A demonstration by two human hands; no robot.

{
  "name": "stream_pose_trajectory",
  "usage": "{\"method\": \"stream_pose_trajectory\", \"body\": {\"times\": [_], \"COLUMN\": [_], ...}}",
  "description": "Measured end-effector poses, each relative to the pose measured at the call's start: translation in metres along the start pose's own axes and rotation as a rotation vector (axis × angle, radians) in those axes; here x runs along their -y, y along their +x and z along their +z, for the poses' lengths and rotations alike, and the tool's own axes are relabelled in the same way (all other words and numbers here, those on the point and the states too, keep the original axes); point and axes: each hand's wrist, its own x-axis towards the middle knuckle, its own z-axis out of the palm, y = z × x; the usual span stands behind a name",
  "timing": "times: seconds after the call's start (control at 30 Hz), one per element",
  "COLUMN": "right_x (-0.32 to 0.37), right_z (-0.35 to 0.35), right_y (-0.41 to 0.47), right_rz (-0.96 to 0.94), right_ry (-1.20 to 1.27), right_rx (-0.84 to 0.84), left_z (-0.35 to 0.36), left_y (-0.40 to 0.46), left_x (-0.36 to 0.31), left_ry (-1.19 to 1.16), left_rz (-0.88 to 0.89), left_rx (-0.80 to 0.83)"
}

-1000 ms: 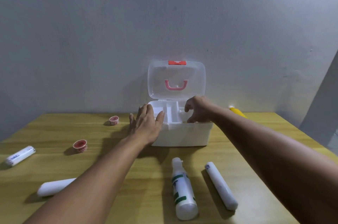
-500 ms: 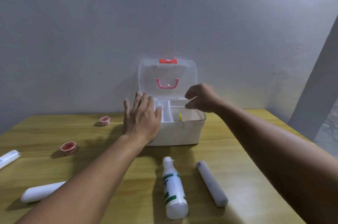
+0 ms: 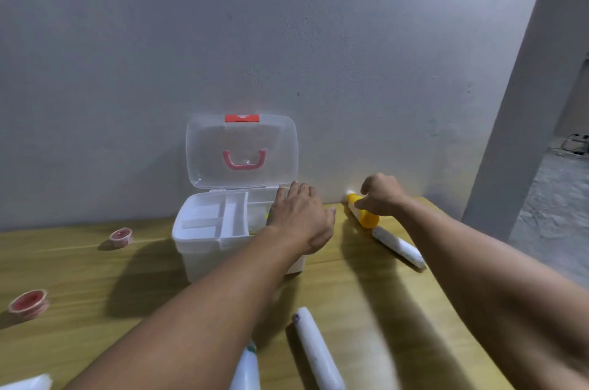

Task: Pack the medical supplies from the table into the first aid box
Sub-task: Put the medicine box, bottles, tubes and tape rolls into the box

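The white first aid box [image 3: 204, 246] stands at the back of the wooden table, its clear lid [image 3: 207, 147] with a red handle propped upright. My left hand [image 3: 302, 217] lies flat on the box's right side, fingers apart, holding nothing. My right hand [image 3: 381, 195] hovers at the back right with curled fingers, and its thumb touches a yellow bottle [image 3: 366, 217] that lies on the table by the wall. Whether it grips the bottle is unclear. A white roll [image 3: 398, 246] lies just past the bottle.
A white tube [image 3: 315, 351] and a white bottle with green marks [image 3: 247, 367] lie near the front edge. Two small red-lidded cups [image 3: 121, 235] [image 3: 28, 303] sit on the left. A white item [image 3: 28, 383] shows at the bottom left corner. A grey wall stands right behind the box.
My right hand left the box and moved right to the yellow bottle. My left hand shifted from the box's left front to its right side. The view turned right.
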Motion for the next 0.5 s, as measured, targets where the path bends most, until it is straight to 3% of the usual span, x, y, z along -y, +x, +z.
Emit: {"method": "stream_pose_trajectory", "body": {"times": [0.33, 0.5], "right_x": [-0.004, -0.002], "right_z": [0.02, 0.012], "right_y": [0.01, 0.002], "right_rz": [0.105, 0.183], "right_ry": [0.038, 0.256], "right_rx": [0.008, -0.083], "left_z": [0.015, 0.011], "left_y": [0.009, 0.008], "left_x": [-0.001, -0.001], "left_ry": [0.003, 0.001], "left_rz": [-0.028, -0.022], "left_rx": [0.083, 0.062]}}
